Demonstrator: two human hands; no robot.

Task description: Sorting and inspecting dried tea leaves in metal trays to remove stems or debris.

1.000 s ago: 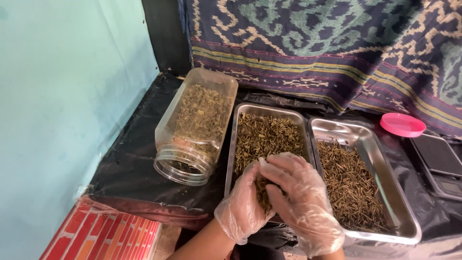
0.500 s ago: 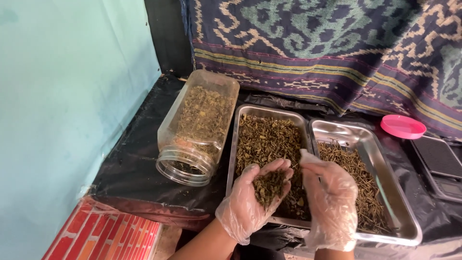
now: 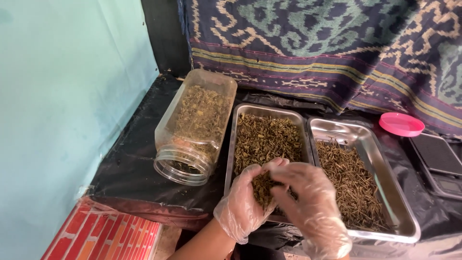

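Dried herbs [image 3: 262,185] cupped in left hand [image 3: 245,202] — over tray [image 3: 231,144].

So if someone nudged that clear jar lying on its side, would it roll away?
Probably not far. The clear plastic jar looks square-sided with flat faces, so it should slide or rock rather than roll. It likely feels light, being thin plastic partly filled with dried leaves. Its mouth is open, so tipping it forward could spill some.

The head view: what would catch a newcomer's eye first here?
Two clear-gloved hands at the bottom: the left hand cups dried brownish leaves while the right hand picks at them, over the left steel tray. Beside it sits a second steel tray of thin dry stems, and a clear jar lies on its side to the left.
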